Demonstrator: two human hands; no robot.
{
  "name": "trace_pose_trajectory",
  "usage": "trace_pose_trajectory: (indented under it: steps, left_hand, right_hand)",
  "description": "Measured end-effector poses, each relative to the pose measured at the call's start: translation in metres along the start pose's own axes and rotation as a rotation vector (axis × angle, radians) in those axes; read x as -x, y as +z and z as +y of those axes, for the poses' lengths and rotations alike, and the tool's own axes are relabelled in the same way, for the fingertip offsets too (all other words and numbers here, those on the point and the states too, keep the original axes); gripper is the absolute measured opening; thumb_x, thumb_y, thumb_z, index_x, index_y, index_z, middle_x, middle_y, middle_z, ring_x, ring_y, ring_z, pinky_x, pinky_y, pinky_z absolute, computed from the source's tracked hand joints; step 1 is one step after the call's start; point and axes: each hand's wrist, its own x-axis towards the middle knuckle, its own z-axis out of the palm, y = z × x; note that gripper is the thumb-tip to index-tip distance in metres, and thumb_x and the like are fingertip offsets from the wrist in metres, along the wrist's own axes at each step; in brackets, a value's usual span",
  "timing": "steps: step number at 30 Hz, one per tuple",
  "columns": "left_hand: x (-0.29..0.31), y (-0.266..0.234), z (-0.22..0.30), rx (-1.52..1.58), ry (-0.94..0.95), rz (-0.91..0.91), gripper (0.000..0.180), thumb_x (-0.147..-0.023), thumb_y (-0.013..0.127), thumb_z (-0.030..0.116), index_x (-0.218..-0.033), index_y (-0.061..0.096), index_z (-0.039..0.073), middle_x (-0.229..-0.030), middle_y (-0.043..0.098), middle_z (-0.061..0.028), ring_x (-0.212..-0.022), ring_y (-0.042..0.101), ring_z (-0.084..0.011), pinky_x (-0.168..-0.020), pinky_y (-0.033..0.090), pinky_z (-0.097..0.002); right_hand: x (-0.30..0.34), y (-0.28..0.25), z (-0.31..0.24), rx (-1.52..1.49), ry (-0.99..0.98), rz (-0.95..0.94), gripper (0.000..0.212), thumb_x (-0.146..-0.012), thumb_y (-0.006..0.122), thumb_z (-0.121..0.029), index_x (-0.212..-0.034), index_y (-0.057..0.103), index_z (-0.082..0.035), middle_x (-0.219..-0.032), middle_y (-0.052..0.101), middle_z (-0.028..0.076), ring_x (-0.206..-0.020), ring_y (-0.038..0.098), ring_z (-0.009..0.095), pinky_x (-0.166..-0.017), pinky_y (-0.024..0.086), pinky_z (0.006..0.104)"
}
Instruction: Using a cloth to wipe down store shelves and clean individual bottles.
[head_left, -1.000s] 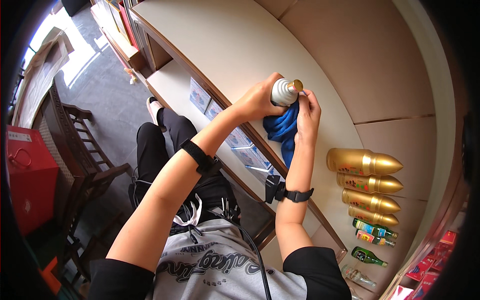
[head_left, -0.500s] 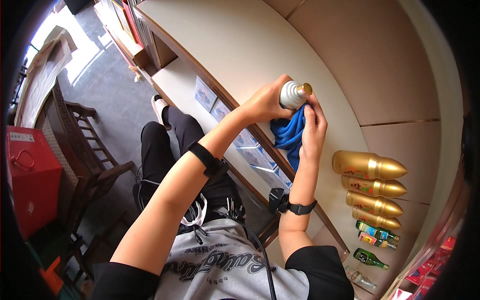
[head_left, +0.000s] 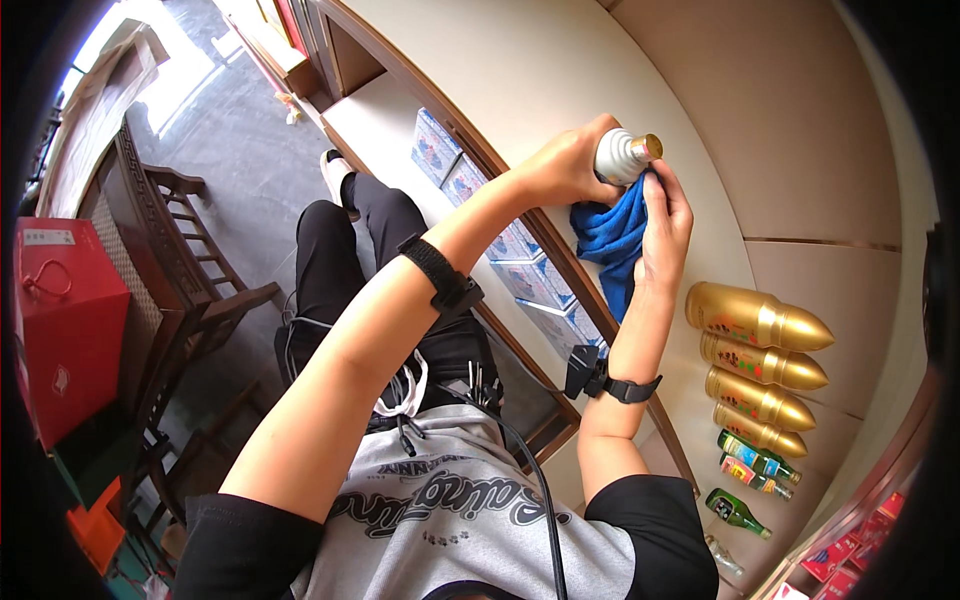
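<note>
In the head view, the left hand (head_left: 572,165) is clasping a ridged white bottle (head_left: 618,157), covering its lower body; its opaque wall is concealing the contents. Its long axis is running out of that grip, the gold cap (head_left: 649,148) pointing rightward. Just right of the grip, the right hand (head_left: 668,225) is grasping a bunched blue cloth (head_left: 612,230), partly hiding it.

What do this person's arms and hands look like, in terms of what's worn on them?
Short black sleeves end above the elbows. The left hand and right hand wear no gloves. A black strap circles the left forearm; another black strap sits near the right wrist. Each carries a small, dark, blocky module.
</note>
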Motion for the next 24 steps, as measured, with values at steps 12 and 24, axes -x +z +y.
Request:
trace_pose_trajectory:
  steps: [12,24]
  left_hand:
    - [-0.001,-0.002,-0.001,-0.026,0.008,0.010,0.054,-0.063,0.074,0.017,-0.109,0.049,0.001,-0.092,0.062,-0.0160,-0.088,0.061,-0.0248,-0.079,0.047,-0.0331]
    - [0.000,-0.003,0.001,-0.055,-0.037,-0.031,0.056,-0.062,0.074,0.017,-0.110,0.049,0.001,-0.092,0.062,-0.0151,-0.088,0.061,-0.0248,-0.080,0.047,-0.0335]
  right_hand:
    - [-0.014,0.001,0.003,0.044,0.000,0.045,0.019,-0.088,0.057,-0.008,-0.103,0.063,0.002,-0.100,0.062,0.006,-0.096,0.053,0.012,-0.089,0.040,0.0254]
    - [-0.022,-0.002,0.001,0.065,0.028,0.025,0.018,-0.088,0.055,-0.007,-0.103,0.063,0.001,-0.095,0.061,0.005,-0.091,0.053,0.011,-0.086,0.040,0.0242]
